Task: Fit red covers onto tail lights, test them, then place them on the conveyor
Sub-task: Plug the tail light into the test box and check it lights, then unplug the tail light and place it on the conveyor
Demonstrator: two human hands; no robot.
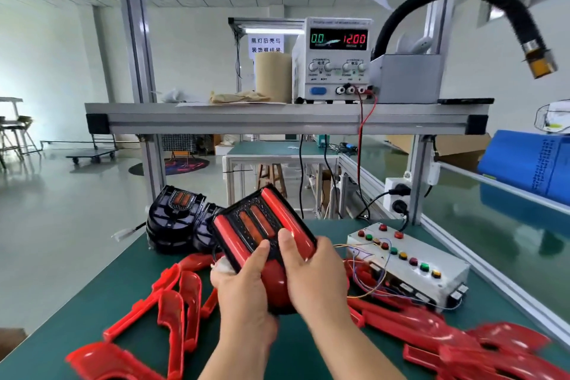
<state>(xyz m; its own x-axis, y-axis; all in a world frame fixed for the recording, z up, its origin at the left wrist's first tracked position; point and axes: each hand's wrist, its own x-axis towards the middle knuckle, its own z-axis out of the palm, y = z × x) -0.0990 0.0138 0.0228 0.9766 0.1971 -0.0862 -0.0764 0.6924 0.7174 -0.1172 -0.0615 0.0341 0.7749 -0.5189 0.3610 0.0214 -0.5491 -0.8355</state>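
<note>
One tail light (262,225), with its red cover on, is held up over the middle of the green table (101,281), tilted with its face toward the camera. The face shows two long red bars at the sides and two orange strips between them. Both hands grip its near end: the left hand (243,284) is curled round the left edge and the right hand (311,278) round the right, each with a thumb pressed on the face. Behind it, far left, stand black tail light housings (175,219); at least two show, and one has a pair of orange strips on top. Loose red covers (172,308) lie in two heaps, one near left and one near right. They overlap and blur too much to count. To the right lies one grey control box (410,268) with roughly eleven red, green and yellow buttons and thin wires trailing from it. On the shelf above sits one power supply (336,58) with two lit displays, four knobs and two leads, one red and one black. The green conveyor (493,234) runs along the right side.
</note>
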